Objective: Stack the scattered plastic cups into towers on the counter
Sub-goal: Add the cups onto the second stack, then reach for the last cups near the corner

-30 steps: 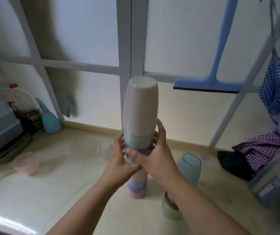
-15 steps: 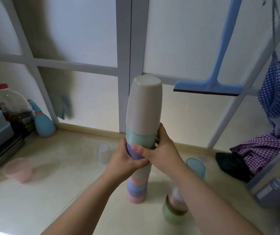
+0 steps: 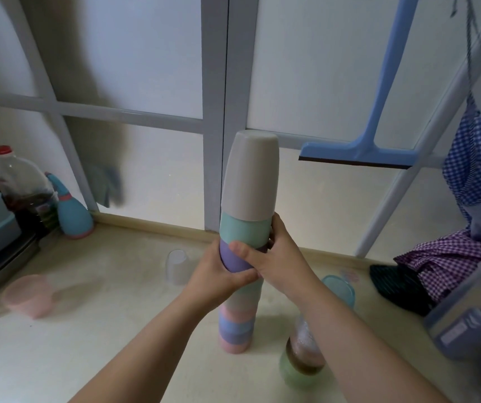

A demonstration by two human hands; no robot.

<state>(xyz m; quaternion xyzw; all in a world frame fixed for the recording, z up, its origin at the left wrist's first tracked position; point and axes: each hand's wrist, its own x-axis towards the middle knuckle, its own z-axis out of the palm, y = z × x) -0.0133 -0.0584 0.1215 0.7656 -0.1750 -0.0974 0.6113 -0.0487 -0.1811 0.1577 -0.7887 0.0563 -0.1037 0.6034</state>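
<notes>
Both hands wrap the tall cup tower (image 3: 240,274) at mid-height: left hand (image 3: 214,276) and right hand (image 3: 277,261) gripping the purple cup (image 3: 232,258), mint and beige cups nested above, the base on the tabletop (image 3: 111,330) below the hands.

Done: one tall tower; a shorter stack (image 3: 303,362) below the right forearm.

Left, by my estimate: clear cup (image 3: 177,267) just left of the hands, pink cup (image 3: 26,295) far left, teal cup (image 3: 339,289) right of the right forearm. Over halfway.
</notes>
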